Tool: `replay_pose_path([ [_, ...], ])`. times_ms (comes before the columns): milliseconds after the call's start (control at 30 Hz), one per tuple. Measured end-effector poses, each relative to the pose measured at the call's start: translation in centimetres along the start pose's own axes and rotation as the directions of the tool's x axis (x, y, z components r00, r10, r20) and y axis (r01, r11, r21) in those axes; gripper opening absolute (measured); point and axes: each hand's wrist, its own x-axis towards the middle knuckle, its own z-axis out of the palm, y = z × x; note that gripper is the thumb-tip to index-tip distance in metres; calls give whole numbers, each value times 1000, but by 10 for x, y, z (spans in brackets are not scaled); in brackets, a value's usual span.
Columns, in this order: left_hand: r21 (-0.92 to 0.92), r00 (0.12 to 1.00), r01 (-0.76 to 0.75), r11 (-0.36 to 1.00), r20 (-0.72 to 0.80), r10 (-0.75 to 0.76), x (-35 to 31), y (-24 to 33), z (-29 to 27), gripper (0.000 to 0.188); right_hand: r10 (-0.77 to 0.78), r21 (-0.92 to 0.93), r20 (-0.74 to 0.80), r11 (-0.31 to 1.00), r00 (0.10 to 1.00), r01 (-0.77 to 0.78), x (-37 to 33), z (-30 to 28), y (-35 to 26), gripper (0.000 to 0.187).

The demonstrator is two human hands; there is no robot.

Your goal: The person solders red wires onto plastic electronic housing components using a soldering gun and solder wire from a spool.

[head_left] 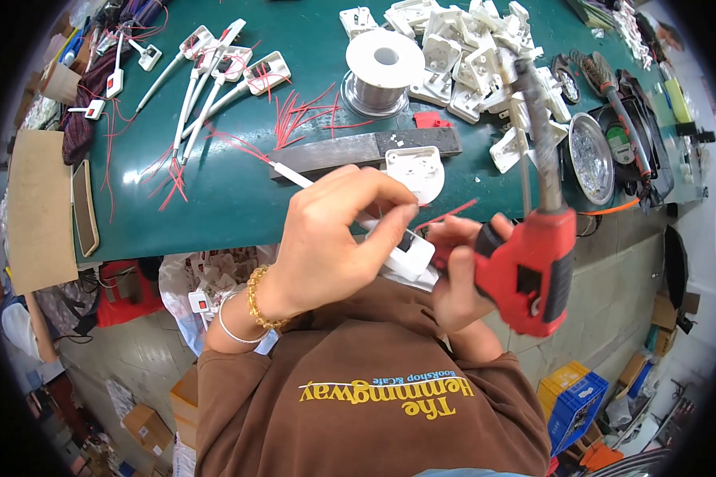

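Observation:
My left hand [334, 230] is closed around a white plastic housing [412, 256] with a dark insert, held over the table's front edge. From it a white cable sleeve [293, 174] sticks out at the upper left, ending in thin red wires [235, 145]. My right hand [460, 296], just right of the housing, grips a red and black soldering gun [539, 266], its metal barrel pointing up and slightly blurred. A loose red wire [457, 210] runs between the hands. Beyond them, a rounded white cover [416, 171] leans against a dark metal bar [326, 154].
A solder spool [384, 60] stands mid-table beside a heap of white housings [461, 52]. Wired white assemblies [211, 71] lie at left, near cut red wires [298, 115]. A round metal dish [590, 159] and another tool [615, 103] occupy the right; a phone [86, 208] the left.

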Motion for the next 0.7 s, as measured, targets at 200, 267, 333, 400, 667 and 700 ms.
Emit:
replay_pose_path([
  [200,31,979,-71,997,195,63,0,0,6,10,118,-33,210,993,971,-113,26,-10,-7,35],
  [267,50,980,-64,997,194,53,0,3,8,10,80,43,177,995,981,-89,29,-3,-10,17],
  [333,71,981,-56,996,190,41,0,4,8,11,153,-120,227,984,962,-129,30,-4,-18,7],
  [400,108,976,-50,993,217,26,-2,3,7,12,91,-142,186,988,978,-64,31,0,-17,7],
  [667,207,977,-142,968,183,105,5,5,7,11,9,-145,88,989,996,4,31,-7,-7,54],
  [700,253,983,-152,955,142,118,9,3,8,10,16,47,-74,999,997,-12,31,2,-7,59],
])
